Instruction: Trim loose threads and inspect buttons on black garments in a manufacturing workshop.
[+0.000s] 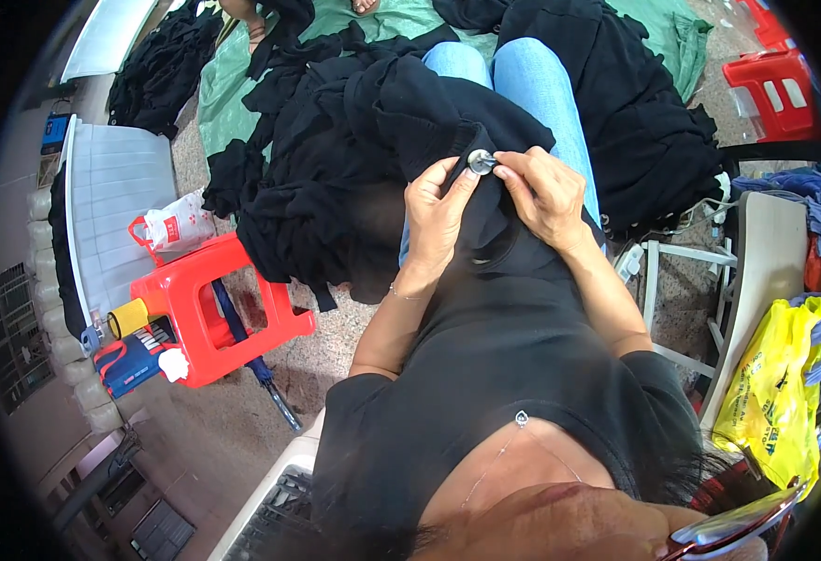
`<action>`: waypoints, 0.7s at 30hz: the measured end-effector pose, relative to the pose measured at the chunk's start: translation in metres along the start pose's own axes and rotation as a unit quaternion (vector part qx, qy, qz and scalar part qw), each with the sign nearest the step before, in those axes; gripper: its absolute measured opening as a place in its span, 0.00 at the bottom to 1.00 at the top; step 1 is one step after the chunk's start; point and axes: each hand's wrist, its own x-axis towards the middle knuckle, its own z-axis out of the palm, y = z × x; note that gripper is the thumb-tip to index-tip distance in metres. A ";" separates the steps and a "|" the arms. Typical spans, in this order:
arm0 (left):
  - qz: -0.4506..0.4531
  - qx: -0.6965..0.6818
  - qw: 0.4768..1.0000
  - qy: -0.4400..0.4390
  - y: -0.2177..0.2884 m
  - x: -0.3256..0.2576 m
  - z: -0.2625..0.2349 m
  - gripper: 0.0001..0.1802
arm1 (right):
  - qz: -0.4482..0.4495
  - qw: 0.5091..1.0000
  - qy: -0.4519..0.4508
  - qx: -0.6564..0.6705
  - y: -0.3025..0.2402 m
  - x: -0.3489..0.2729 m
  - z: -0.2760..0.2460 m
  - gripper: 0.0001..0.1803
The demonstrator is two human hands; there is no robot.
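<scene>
A black knitted garment [401, 117] lies in folds over my lap and spreads to the left. At its edge is a round, pale, shiny button [481, 162]. My left hand [437, 210] is closed on the garment edge beside this button, thumb and forefinger pinching the cloth. Against the button's right side, my right hand [549, 194] is closed in a pinch. A small dark, metallic-looking tip shows between its fingertips and the button; its kind is too small to make out. Both hands meet above my jeans-clad knees [537, 79].
More black garments [607, 112] are heaped on a green sheet [228, 103]. To the left stand a red plastic stool [214, 299] and a white bag [179, 224]. A beige chair [766, 252] and a yellow plastic bag [770, 393] are at right. Another person's foot shows at the top.
</scene>
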 end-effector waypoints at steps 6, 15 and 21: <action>0.019 0.032 0.999 -0.020 0.003 0.005 -0.010 0.07 | 0.150 0.959 0.029 0.239 0.002 0.002 0.001 0.16; 0.006 0.054 0.997 -0.052 0.018 0.001 -0.004 0.09 | 0.024 0.980 -0.016 0.198 0.002 0.010 0.000 0.20; -0.034 0.030 0.997 -0.057 0.022 0.003 0.001 0.10 | 0.306 0.876 0.189 0.322 0.018 0.007 0.015 0.04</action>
